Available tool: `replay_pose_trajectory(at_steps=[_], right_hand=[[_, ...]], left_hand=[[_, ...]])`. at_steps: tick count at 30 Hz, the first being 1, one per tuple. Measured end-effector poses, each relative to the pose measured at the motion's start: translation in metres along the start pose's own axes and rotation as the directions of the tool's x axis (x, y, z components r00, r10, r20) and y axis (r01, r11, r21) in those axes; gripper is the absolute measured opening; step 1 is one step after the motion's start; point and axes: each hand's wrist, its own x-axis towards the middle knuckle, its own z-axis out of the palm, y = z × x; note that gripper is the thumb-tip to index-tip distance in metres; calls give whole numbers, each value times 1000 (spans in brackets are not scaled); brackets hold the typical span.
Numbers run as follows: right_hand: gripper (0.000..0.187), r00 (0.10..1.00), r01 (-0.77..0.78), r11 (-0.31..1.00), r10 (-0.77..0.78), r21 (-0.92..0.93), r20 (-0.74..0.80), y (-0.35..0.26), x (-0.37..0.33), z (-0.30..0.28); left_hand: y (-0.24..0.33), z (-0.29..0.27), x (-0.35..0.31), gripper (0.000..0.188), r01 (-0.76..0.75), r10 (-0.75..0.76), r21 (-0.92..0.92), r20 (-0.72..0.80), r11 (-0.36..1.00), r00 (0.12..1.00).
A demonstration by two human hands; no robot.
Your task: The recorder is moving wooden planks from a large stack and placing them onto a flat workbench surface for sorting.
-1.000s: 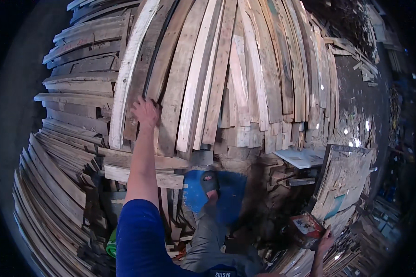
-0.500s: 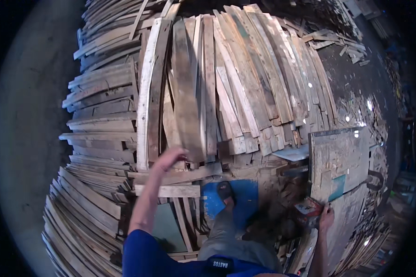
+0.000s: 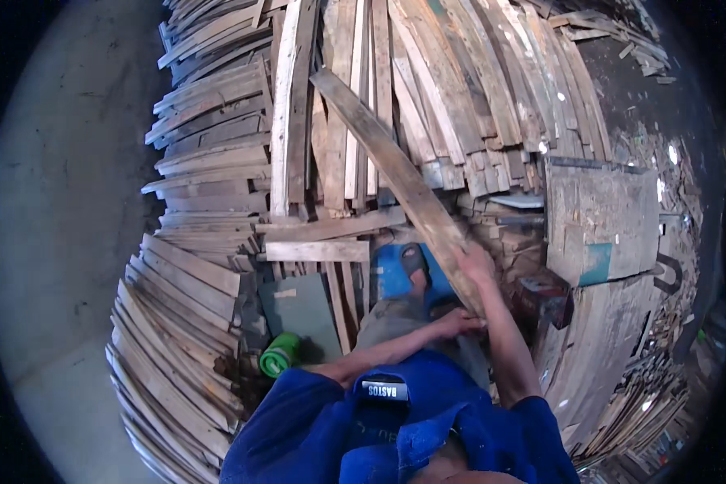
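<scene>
A long, weathered wooden plank (image 3: 391, 165) slants across the middle, its far end resting over or hovering just above the stacked boards; I cannot tell which. Its near end comes back to my body, where my left hand (image 3: 460, 323) is closed around it. Slightly farther along, my right hand (image 3: 476, 264) grips the same plank from its right side. Below the plank, my sandalled foot (image 3: 414, 262) stands on a blue sheet (image 3: 391, 278). Beside my right forearm sits a dark red, box-shaped object (image 3: 544, 297).
Long boards (image 3: 452, 73) lie side by side ahead, and more board stacks (image 3: 210, 157) line the left. A worn wooden bench top (image 3: 601, 210) stands at right. A green cylindrical container (image 3: 280, 355) lies by a grey-green panel (image 3: 302, 310). Wood scraps (image 3: 621, 44) litter the far right.
The plank has swung from lying lengthwise among the boards to a diagonal, its near end now by my body. My right hand has left the bench side and taken hold of it.
</scene>
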Motion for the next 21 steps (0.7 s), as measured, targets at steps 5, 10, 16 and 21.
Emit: replay_pose_trajectory(at_steps=[5,10,16,21], right_hand=[[53,980,-193,975,198,112,-30,53,-47,-12],[46,987,-13,929,71,369,-144,79,-111,-34],[39,906,243,801,14,547,-424,55,-164,-96],[29,846,438,636,-53,636,-530,73,-199,-173]], left_hand=[[34,-58,-2,24,122,-138,225,56,967,989],[97,-142,9,73,-273,10,-392,-556,879,831],[295,35,34,67,-530,567,-369,-8,763,823],[362,165,27,65,-581,687,470,-79,664,722]])
